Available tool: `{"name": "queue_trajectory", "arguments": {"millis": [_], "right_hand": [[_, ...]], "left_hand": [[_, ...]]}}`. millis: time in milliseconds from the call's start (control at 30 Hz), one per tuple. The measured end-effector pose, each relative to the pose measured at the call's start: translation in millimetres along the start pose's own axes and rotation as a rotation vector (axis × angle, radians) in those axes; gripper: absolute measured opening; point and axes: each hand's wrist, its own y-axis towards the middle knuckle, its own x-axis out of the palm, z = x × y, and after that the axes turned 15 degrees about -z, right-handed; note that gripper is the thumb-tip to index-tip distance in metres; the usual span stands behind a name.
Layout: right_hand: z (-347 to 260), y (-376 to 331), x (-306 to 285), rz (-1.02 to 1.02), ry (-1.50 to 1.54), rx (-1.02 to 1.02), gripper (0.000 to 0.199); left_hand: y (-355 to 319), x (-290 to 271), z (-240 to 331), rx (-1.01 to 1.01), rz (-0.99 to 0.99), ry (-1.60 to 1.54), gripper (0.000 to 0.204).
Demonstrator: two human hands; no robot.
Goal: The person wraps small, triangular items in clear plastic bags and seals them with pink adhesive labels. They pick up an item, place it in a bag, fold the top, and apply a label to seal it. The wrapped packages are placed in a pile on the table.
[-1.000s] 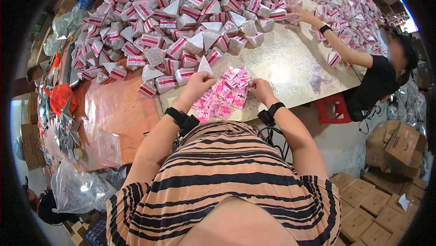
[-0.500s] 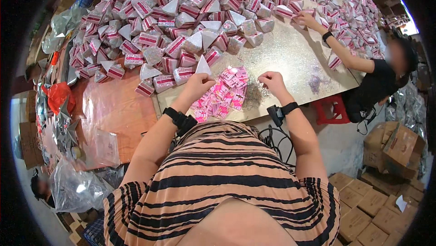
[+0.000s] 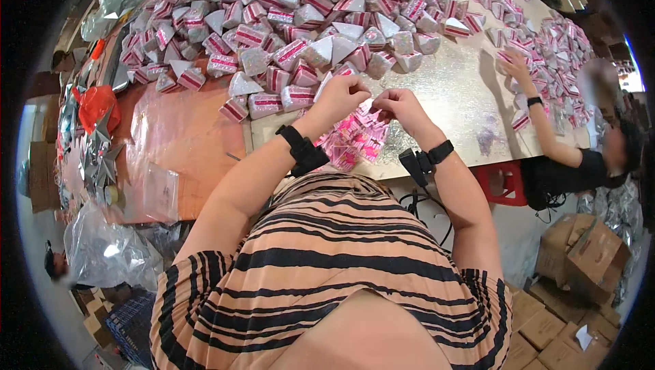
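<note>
Since the earlier frame both our hands have lifted off the heap of small pink foil packets and met just above it. Our left hand and right hand are closed, fingertips pinching one small pink-and-white packet between them, held up over the heap, likely so we can work it free of the rest. Both wrists are cocked inward, forearms converging from the near edge of the glittery silver counter, black bands on each wrist. Beyond the heap lies a big pile of silver-and-red triangular cartons. To the right of the heap, another person's hand rests among more packets.
</note>
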Motion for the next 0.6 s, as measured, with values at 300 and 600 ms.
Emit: {"name": "queue_trajectory", "arguments": {"millis": [300, 600], "right_hand": [[11.5, 17.6, 15.6, -0.145, 0.001, 0.076, 0.008], [47.9, 20.6, 16.6, 0.001, -0.183, 0.094, 0.011]], "left_hand": [[-18.9, -13.5, -22.4, -0.107, -0.035, -0.016, 0.018], [-25.6, 1.0, -60.0, -0.32, -0.039, -0.002, 0.022]]}}
